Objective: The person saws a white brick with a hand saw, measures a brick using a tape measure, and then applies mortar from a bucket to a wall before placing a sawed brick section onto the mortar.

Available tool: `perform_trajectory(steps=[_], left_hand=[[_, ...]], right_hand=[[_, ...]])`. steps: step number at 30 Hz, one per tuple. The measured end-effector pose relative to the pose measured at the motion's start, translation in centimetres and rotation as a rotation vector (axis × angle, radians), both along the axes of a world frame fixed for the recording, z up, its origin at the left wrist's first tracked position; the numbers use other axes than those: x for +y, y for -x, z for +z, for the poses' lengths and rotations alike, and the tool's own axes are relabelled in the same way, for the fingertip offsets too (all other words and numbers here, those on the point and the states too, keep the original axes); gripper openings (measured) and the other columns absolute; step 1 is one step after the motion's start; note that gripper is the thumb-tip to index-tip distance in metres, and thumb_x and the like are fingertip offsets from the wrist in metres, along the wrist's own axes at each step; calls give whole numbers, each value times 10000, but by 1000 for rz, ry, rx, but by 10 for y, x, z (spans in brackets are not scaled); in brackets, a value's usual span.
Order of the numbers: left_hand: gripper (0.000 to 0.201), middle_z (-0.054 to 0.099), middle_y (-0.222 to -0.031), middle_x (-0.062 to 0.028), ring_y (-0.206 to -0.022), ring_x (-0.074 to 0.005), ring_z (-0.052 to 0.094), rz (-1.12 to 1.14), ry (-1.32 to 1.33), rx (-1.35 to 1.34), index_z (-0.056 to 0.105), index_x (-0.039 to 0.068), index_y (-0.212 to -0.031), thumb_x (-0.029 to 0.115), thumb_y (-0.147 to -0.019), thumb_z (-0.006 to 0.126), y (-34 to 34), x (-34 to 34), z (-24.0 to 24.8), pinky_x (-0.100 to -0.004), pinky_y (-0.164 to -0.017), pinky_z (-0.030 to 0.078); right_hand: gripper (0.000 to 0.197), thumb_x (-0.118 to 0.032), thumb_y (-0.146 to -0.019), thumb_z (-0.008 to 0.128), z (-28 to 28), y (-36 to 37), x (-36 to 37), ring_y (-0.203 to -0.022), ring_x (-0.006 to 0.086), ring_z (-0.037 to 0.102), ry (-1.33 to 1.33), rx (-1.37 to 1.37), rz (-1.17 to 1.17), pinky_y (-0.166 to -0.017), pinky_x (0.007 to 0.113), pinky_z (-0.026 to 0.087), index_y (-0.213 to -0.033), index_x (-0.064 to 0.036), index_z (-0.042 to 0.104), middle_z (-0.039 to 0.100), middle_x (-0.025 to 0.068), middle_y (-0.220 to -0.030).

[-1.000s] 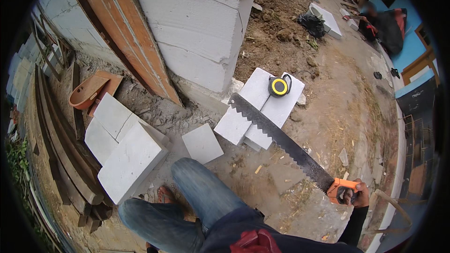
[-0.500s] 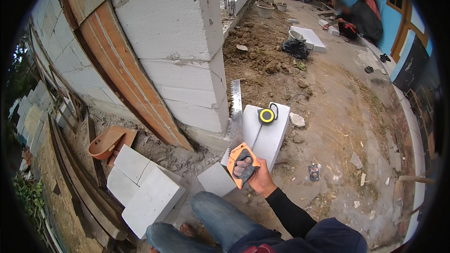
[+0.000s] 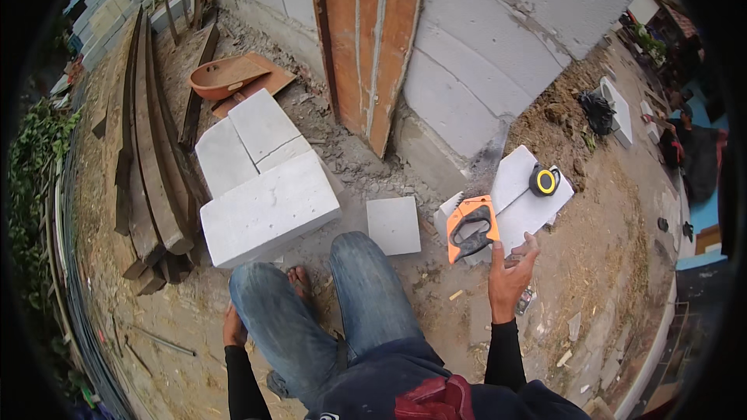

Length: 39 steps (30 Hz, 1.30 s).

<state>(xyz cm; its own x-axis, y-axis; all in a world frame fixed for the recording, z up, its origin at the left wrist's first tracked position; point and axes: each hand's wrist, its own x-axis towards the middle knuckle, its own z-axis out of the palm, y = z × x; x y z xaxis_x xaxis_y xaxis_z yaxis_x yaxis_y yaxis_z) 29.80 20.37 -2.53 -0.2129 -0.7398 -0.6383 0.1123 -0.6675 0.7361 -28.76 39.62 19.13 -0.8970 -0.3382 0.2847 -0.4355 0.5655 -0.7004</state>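
Note:
An orange and black handsaw (image 3: 474, 230) lies across a white lightweight block (image 3: 523, 201) on my right, its blade leaning toward the block wall. Just beside its handle is my right hand (image 3: 511, 276), fingers apart and gripping nothing; the thumb is close to the handle's edge, and I cannot tell if it touches. A black and yellow tape measure (image 3: 544, 180) sits on the same block, next to a dark line. My left hand (image 3: 234, 325) rests against the outside of my left knee, its fingers mostly hidden.
Stacked white blocks (image 3: 268, 206) stand ahead of my left leg, and a small cut block (image 3: 393, 225) lies between them and the saw. Long timber beams (image 3: 140, 148) are at left. Beyond sit an orange scoop-shaped container (image 3: 226, 76) and a wooden board (image 3: 369, 39) against the wall.
My right hand has let go of the saw, which now rests on the block. The view has swung left and downward, and my left hand has come into sight by the knee.

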Motion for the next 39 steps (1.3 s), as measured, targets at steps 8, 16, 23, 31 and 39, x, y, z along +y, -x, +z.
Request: perform_trajectory(steps=[8, 16, 23, 31, 39], left_hand=[[818, 321, -1621, -149, -1401, -377, 419, 139, -139, 67, 329, 84, -1567, 612, -981, 544, -15, -10, -16, -542, -1111, 365], [1244, 28, -1664, -230, -1531, -444, 49, 489, -59, -5, 64, 66, -1613, 788, -785, 647, 62, -89, -15, -596, -1203, 175], [888, 402, -1488, -161, -1384, -303, 411, 628, -23, 171, 339, 44, -1515, 533, -881, 723, 75, -111, -13, -430, -1191, 308], [861, 414, -1429, -102, -1273, -299, 440, 653, -676, -11, 432, 199, -1447, 636, -772, 738, 100, -151, 130, -452, -1074, 395], [720, 525, -1294, -1, -1190, -255, 382, 374, -930, -289, 582, 290, -1226, 793, -711, 615, 75, -259, 157, -510, -992, 313]], right_hand=[[407, -301, -1008, 620, 5, -95, -78, -777, 112, 572, 270, -511, 638, -663, 254, 481, -1261, 10, 549, 562, 59, -999], [693, -472, -1007, 566, -197, -121, -241, -1358, 322, 446, 35, -824, 506, -1115, 428, 377, -1497, -14, 388, 449, 255, -1462], [810, -602, -984, 490, -239, -140, -277, -1466, 303, 297, 161, -1342, 396, -1164, 515, 247, -1561, -64, 308, 350, 147, -1581], [952, -737, -905, 476, -97, -117, -324, -1450, 374, 307, -314, -1149, 327, -1097, 618, 275, -1564, -62, 344, 354, 171, -1587], [968, -587, -774, 742, -28, -206, -437, -1467, 471, 243, -464, -84, 1033, -1133, 709, 188, -1485, -13, 423, 301, 265, -1563]])
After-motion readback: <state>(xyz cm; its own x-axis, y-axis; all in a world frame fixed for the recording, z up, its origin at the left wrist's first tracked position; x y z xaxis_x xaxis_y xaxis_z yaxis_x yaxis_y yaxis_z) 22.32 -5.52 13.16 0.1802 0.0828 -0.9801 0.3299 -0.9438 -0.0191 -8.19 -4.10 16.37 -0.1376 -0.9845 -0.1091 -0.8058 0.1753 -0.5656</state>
